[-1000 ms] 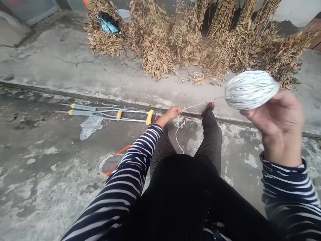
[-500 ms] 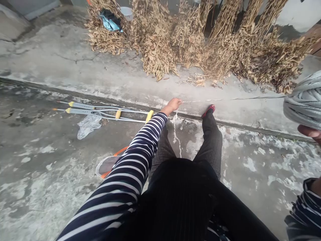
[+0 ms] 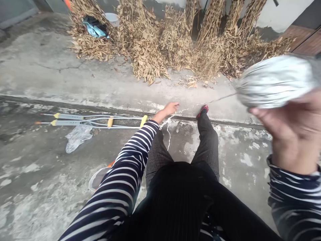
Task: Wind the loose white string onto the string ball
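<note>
Where the right hand [image 3: 298, 127] grips: it holds a ball of white cord [image 3: 276, 82], the palm and thumb on its lower side, its outline blurred
Ball: raised at the right of the view, well apart from the left hand [image 3: 170, 109]
Strand [image 3: 213, 101]: leaves the ball's left end and slants down to the left hand
Left hand: reaching forward, low, its fingers curled; I cannot tell whether they pinch the strand
Loose cord [image 3: 169, 134]: knotted just below the left hand, dangling between the legs
Red shoe [image 3: 202, 110]: under the strand, by the edge of the concrete step [image 3: 100, 90]
Crutches [image 3: 120, 121]: lying with yellow pads left of the left hand
Clear plastic bag [image 3: 77, 136]: touching the nearer crutch
Mesh item [image 3: 98, 177]: orange-trimmed, partly hidden by the striped sleeve [image 3: 130, 170]
Dried plants [image 3: 155, 50]: heaped along the wall beyond, blue-and-black cloth [image 3: 96, 29] lying on them
</note>
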A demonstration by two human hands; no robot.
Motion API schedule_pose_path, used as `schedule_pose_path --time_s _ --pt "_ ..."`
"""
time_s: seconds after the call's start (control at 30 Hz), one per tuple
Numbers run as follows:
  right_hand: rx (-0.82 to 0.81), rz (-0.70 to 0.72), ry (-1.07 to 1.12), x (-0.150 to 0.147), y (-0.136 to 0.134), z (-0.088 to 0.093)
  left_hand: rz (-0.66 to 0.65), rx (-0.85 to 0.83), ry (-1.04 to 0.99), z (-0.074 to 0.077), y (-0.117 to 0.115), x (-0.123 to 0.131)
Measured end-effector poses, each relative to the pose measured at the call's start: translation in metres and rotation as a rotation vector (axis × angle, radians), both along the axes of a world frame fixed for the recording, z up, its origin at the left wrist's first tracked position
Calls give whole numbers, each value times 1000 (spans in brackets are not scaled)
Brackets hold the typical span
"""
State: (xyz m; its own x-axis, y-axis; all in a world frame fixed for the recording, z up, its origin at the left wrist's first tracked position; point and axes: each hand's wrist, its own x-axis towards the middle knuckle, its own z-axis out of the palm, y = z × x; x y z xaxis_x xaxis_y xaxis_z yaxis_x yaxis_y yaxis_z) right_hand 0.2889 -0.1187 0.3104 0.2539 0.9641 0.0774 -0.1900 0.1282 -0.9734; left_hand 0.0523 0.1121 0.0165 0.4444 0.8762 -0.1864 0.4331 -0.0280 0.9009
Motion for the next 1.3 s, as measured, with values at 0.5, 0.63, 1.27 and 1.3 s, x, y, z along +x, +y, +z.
schedule_pose_path --time_s 0.5,0.63,1.27,1.3 --pt "-211 279 316 -12 32 -101 -292 -111 -679 96 -122 51" --pt "-197 233 328 -2 21 -108 -327 -160 -575 100 -121 35" --pt "-17 -64 174 2 -7 -49 -111 -38 69 6 -67 -47" --pt "4 -99 144 3 -11 -41 -99 -6 121 1 -60 -48"
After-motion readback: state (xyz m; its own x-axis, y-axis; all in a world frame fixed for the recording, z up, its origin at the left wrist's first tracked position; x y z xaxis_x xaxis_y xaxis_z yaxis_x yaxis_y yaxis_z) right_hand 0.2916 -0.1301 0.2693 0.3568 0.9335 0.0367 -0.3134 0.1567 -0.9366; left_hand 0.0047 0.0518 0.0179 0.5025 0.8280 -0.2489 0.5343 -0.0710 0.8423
